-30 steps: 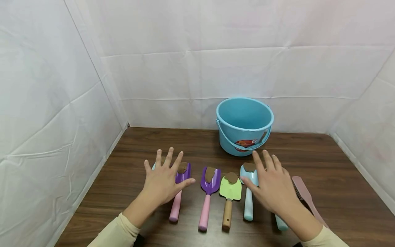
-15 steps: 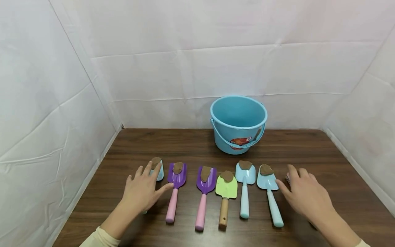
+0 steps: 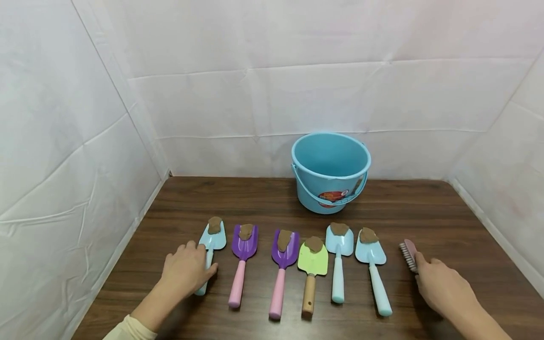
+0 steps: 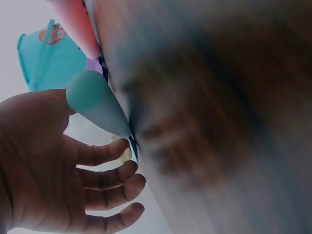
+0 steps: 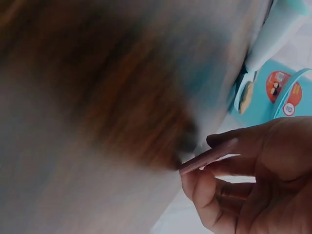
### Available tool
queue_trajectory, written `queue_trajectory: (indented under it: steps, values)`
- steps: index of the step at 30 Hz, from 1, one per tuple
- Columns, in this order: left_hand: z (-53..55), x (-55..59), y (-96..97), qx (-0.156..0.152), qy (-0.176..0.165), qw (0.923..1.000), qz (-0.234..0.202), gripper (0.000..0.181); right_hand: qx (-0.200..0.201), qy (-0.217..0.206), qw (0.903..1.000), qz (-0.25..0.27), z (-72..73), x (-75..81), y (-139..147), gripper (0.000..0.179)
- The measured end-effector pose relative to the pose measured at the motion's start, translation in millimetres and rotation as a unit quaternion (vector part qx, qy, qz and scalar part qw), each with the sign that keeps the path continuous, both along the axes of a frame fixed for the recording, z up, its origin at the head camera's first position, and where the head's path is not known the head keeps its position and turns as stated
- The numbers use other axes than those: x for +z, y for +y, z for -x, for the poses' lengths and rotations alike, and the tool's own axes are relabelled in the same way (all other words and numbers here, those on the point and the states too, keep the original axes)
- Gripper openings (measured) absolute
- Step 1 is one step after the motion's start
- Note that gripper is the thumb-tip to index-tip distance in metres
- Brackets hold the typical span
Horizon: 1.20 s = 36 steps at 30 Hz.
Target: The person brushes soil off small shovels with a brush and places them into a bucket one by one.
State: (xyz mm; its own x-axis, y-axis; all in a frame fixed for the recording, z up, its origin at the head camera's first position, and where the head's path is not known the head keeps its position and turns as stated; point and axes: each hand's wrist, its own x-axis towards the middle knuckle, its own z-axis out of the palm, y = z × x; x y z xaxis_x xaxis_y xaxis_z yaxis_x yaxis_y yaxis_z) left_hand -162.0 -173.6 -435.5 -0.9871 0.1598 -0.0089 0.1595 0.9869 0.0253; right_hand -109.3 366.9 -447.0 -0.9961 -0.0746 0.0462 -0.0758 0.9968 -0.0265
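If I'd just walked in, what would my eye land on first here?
Probably the blue bucket, standing right of centre at the back of the wooden table. Next, the row of six trowels in front, each with a brown lump on its blade. Then, at the far right, the right hand gripping a pink brush.

Six trowels (image 3: 312, 263) (one bucket (image 3: 318, 183), one brush (image 3: 410, 254))

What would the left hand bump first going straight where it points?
Probably the leftmost light blue trowel, just ahead of the left hand; they may be touching, depth is unclear.
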Motion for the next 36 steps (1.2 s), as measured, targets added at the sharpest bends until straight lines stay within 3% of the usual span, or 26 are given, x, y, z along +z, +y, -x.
queue_trajectory:
  steps: [3, 8, 15, 19, 25, 30, 33, 36]
  values:
    - [-0.5, -2.2, -2.9, -0.004, -0.011, 0.9999, 0.003, 0.044, 0.001, 0.002, 1.0000, -0.006, -0.9, -0.6, 1.3, 0.051]
    - [-1.5, -3.4, -7.4, -0.017, 0.001, 0.9997, -0.020, 0.033, 0.000, 0.006, 1.0000, -0.004, -1.4, -1.3, 0.5, 0.049]
    - [-3.3, -2.6, -12.0, -0.007, -0.018, 0.9986, -0.049, 0.027, 0.016, 0.021, 0.9996, -0.007, 1.3, -2.7, 1.5, 0.050]
    - [-4.2, -1.9, -13.8, -0.011, -0.016, 0.9983, -0.055, 0.026, 0.003, 0.012, 0.9999, 0.012, 2.7, -1.7, 3.1, 0.050]
    - [-4.2, -0.4, -17.4, -0.016, 0.014, 0.9977, -0.065, 0.022, -0.010, 0.000, 0.9985, 0.054, 2.8, 1.7, 6.7, 0.046]
    - [-4.9, 3.6, -16.4, -0.032, 0.058, 0.9960, -0.060, 0.022, 0.009, 0.020, 0.9981, 0.058, 1.3, 8.5, 7.0, 0.049]
    - [-6.8, 7.5, -11.5, -0.046, 0.081, 0.9943, -0.051, 0.022, 0.035, 0.048, 0.9968, 0.054, 0.2, 14.1, 0.7, 0.053]
    - [-9.4, 9.4, -4.7, -0.063, 0.112, 0.9910, -0.035, 0.024, 0.086, 0.107, 0.9897, 0.040, 1.9, 22.4, -15.0, 0.059]
